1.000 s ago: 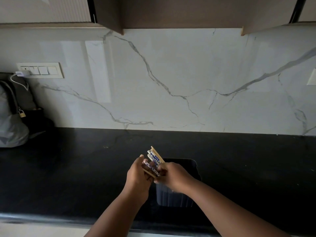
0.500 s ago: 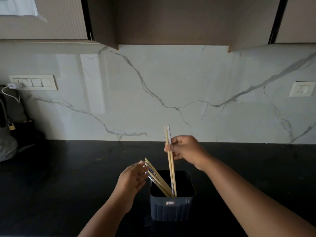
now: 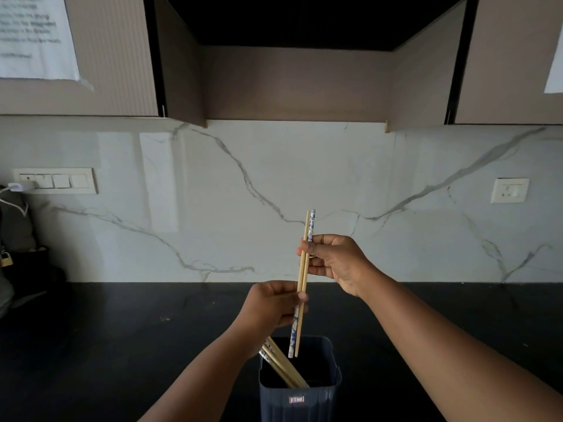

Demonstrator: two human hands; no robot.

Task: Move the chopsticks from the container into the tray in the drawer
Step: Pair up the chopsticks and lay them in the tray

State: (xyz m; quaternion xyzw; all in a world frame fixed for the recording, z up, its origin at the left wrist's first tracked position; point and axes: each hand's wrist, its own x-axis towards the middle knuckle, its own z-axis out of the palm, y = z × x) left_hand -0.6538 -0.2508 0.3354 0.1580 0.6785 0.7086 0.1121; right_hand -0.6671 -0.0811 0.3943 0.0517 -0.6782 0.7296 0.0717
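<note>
- Wooden chopsticks (image 3: pixel 305 269), one plain pair with a blue-and-white patterned end, stand nearly upright in the head view, held above the container (image 3: pixel 300 397).
- The right hand (image 3: pixel 336 263) pinches the pair near its upper part, fingers curled round it from the right, thumb on the near side; the tops stick up past the fingers.
- The left hand (image 3: pixel 271 306) is closed on the same pair lower down, fingertips wrapped across the sticks from the left.
- Below the left grip, the tips of the pair hang just over the container's mouth, not touching its rim as far as one can tell.
- More sticks (image 3: pixel 285 368) lean inside the container, below and left of the held pair, their upper ends against the left rim, partly hidden behind the left wrist.
- The container is dark blue, ribbed, with a small label on its front; it stands on a black counter (image 3: pixel 122 330), directly below both hands.
- Behind the hands rises a white marble wall (image 3: pixel 213 208) with grey veins.
- A switch plate (image 3: pixel 56 181) sits far left of the grip, a socket (image 3: pixel 509 190) far right.
- Cabinets (image 3: pixel 292 83) hang above.
- Neither drawer nor tray shows.
</note>
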